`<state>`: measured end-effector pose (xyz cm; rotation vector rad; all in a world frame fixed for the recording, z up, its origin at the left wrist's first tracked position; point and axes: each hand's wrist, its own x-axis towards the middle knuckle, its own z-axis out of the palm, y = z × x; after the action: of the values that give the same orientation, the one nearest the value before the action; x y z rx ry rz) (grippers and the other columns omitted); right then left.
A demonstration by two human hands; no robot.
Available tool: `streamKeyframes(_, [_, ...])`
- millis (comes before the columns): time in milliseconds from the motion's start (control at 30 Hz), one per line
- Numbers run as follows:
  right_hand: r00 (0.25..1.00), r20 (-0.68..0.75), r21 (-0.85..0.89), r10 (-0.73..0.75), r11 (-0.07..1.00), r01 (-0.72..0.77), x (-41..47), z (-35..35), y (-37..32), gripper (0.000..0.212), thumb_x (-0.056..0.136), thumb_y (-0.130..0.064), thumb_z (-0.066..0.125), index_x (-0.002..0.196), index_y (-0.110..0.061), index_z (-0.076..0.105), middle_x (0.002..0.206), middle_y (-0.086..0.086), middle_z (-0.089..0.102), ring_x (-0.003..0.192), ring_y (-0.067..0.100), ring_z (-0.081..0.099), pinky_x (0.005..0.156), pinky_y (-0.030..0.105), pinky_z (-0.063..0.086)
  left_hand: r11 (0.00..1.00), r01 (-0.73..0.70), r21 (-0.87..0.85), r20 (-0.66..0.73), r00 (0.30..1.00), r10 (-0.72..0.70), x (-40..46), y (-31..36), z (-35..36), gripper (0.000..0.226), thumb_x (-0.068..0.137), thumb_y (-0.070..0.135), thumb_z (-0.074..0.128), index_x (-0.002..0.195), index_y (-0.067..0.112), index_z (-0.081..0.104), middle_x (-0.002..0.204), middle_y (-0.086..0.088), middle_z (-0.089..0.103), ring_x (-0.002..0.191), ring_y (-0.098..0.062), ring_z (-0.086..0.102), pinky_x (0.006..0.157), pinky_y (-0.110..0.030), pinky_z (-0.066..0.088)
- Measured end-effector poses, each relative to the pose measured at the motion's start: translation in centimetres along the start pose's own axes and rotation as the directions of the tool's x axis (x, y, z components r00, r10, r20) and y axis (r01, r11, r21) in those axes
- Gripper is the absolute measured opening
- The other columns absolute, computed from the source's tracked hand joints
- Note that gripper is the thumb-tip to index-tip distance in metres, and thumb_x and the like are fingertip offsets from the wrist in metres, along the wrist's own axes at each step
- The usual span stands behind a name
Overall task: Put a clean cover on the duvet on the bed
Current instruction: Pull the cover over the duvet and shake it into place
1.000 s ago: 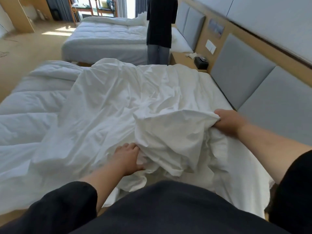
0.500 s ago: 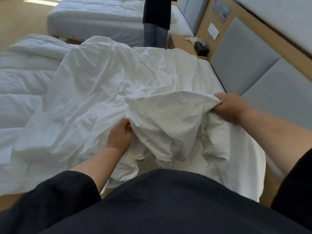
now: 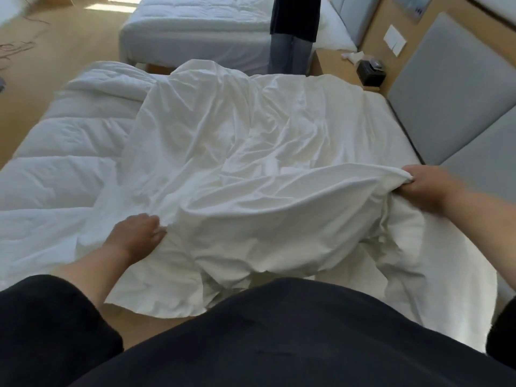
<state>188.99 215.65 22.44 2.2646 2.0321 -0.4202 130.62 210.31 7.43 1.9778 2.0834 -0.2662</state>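
A crumpled white duvet cover (image 3: 251,141) lies spread over the bed in front of me. Beneath it, the quilted white duvet (image 3: 69,152) shows on the left half of the bed. My left hand (image 3: 138,236) grips the cover's near edge at the lower left. My right hand (image 3: 421,185) pinches a bunched corner of the same edge at the right, beside the headboard. Between my hands the cover's edge is stretched and lifted, and a fold hangs down toward my body.
Grey padded headboard panels (image 3: 435,107) line the wall at the right. A wooden nightstand (image 3: 337,65) with a black box (image 3: 371,72) stands beyond the bed. A person in dark top and jeans (image 3: 293,37) stands between this bed and a second bed (image 3: 195,29).
My left hand has moved left and outward along the cover's edge, and my right hand has pulled right. The bunched cover between them is now stretched wider.
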Motion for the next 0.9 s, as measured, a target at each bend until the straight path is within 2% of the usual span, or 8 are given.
streamKeyframes(100, [0.999,0.043,-0.012,0.004,1.0,-0.004,0.1,1.0,-1.2,0.05,0.073,-0.073,0.046,0.087,-0.028,0.062,0.109,0.008,0.071,0.1,0.031,0.063,0.079,0.037,0.044,0.967,-0.205,-0.153,-0.048,0.979,0.199,-0.2,4.5,0.5,0.053,0.092,0.057,0.058,0.131,0.022,0.054,0.133,-0.001,0.055,0.125,-0.025,0.049,0.105,-0.04,0.04])
streamKeyframes(267, [0.997,0.072,-0.028,-0.024,0.999,0.026,0.0,1.9,-3.8,0.048,0.079,-0.067,0.046,0.089,-0.022,0.06,0.108,0.011,0.069,0.098,0.031,0.06,0.077,0.035,0.04,0.862,-0.431,-0.267,-0.001,0.895,0.447,-1.1,13.9,1.2,0.065,0.087,0.059,0.064,0.139,0.025,0.046,0.141,0.004,0.047,0.13,-0.019,0.043,0.11,-0.032,0.036])
streamKeyframes(400, [0.999,0.031,-0.002,-0.025,1.0,0.025,0.2,1.2,-4.8,0.035,0.092,-0.052,0.055,0.092,-0.019,0.062,0.107,0.01,0.068,0.092,0.028,0.056,0.076,0.035,0.038,0.835,-0.476,-0.277,-0.104,0.878,0.466,-1.2,17.7,2.2,0.069,0.087,0.058,0.064,0.142,0.022,0.044,0.143,0.0,0.046,0.129,-0.025,0.045,0.109,-0.036,0.036])
streamKeyframes(533, [0.999,0.034,-0.005,-0.035,0.999,0.036,-0.4,0.5,-6.2,0.035,0.094,-0.046,0.056,0.095,-0.012,0.065,0.101,0.008,0.068,0.089,0.028,0.055,0.075,0.035,0.038,0.796,-0.559,-0.23,-0.326,0.815,0.479,0.5,21.8,0.5,0.031,0.093,0.034,0.063,0.116,0.014,0.061,0.115,-0.007,0.062,0.1,-0.03,0.058,0.09,-0.043,0.049])
streamKeyframes(600, [0.998,0.046,-0.031,-0.043,0.999,0.044,-0.9,0.3,-6.6,0.036,0.095,-0.044,0.056,0.098,-0.009,0.064,0.102,0.01,0.067,0.093,0.031,0.057,0.076,0.036,0.038,0.792,-0.525,-0.31,-0.323,0.842,0.432,1.2,23.1,-0.6,0.011,0.097,0.018,0.052,0.1,0.012,0.06,0.1,-0.008,0.061,0.088,-0.03,0.057,0.081,-0.042,0.048])
streamKeyframes(733, [0.994,0.106,-0.082,-0.022,0.996,0.031,-1.8,-0.6,-5.2,0.036,0.09,-0.049,0.064,0.101,-0.016,0.059,0.097,0.003,0.063,0.092,0.027,0.057,0.073,0.034,0.038,0.736,-0.368,-0.568,-0.294,0.926,0.236,3.0,21.3,-1.7,0.015,0.1,0.011,0.045,0.097,0.014,0.06,0.085,-0.003,0.059,0.078,-0.028,0.055,0.072,-0.032,0.037])
streamKeyframes(800, [0.982,0.183,-0.169,-0.041,0.983,0.072,-2.2,-0.6,-4.5,0.04,0.085,-0.052,0.071,0.099,-0.019,0.052,0.086,-0.003,0.058,0.086,0.025,0.055,0.068,0.035,0.039,0.788,-0.416,-0.453,-0.296,0.905,0.307,4.2,19.5,-2.5,0.015,0.101,0.015,0.044,0.102,0.017,0.059,0.083,-0.001,0.058,0.076,-0.028,0.052,0.07,-0.034,0.04])
streamKeyframes(900, [0.969,0.22,-0.321,-0.108,0.93,0.177,-2.2,0.7,-3.6,0.039,0.085,-0.045,0.07,0.098,-0.022,0.04,0.079,-0.006,0.051,0.078,0.025,0.055,0.065,0.036,0.043,0.885,-0.429,-0.18,-0.018,0.901,0.433,5.6,18.9,-4.1,0.021,0.104,0.033,0.037,0.096,0.022,0.053,0.083,-0.001,0.058,0.079,-0.028,0.056,0.071,-0.038,0.046])
